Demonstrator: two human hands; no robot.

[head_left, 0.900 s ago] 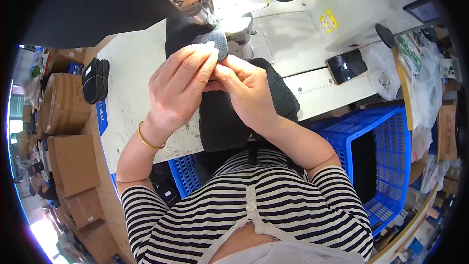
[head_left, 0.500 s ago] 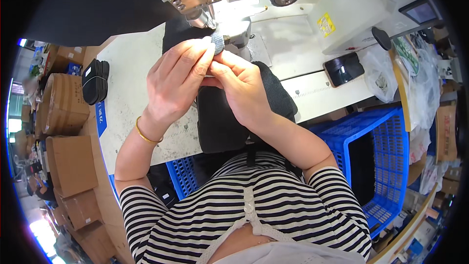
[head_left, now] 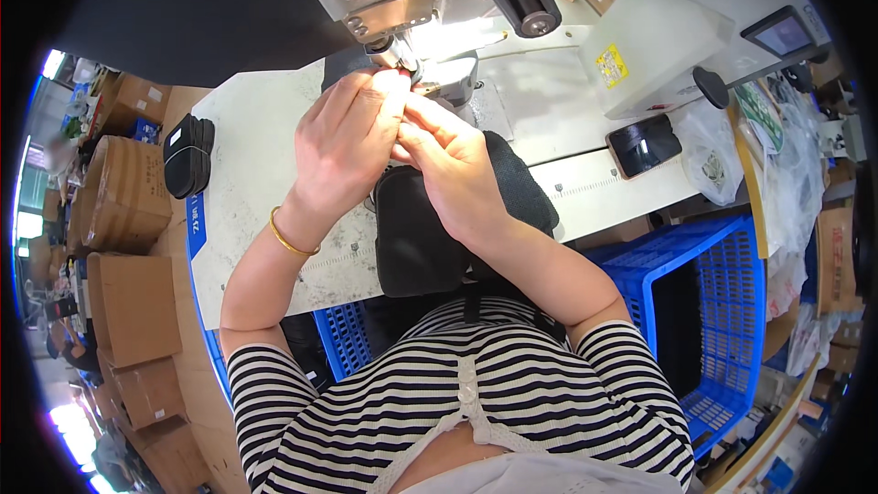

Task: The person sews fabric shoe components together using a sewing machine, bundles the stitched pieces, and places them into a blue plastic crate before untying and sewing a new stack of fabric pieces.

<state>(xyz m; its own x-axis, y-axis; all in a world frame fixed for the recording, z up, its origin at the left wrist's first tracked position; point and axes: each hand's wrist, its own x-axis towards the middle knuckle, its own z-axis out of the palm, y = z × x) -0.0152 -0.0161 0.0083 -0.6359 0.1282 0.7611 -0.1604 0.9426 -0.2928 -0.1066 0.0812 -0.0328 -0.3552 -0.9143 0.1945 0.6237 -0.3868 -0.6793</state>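
Close under the lit needle area of a sewing machine (head_left: 393, 23), both my hands are together with fingertips pinched. My left hand (head_left: 347, 137) is closed at the edge of a dark fabric piece, its fingers almost at the metal presser foot (head_left: 395, 53). Beside it my right hand (head_left: 455, 169) is closed on the same work, thumb and fingers bent inward. The pinched edge itself is hidden behind my fingers. Black padded fabric (head_left: 421, 238) lies below and behind my hands, reaching over the front edge of the white table (head_left: 261, 174).
A banded stack of black pieces (head_left: 188, 155) lies at the table's left edge. To the right are a phone (head_left: 645, 144) and a clear plastic bag (head_left: 709, 163). A blue crate (head_left: 704, 311) stands below right, with another blue crate (head_left: 343, 340) under the table. Cardboard boxes (head_left: 133, 306) line the left.
My left fingers have shifted slightly right and closer to the presser foot. The grey-blue strip that showed by my fingertips is now covered. The whole view has shifted slightly.
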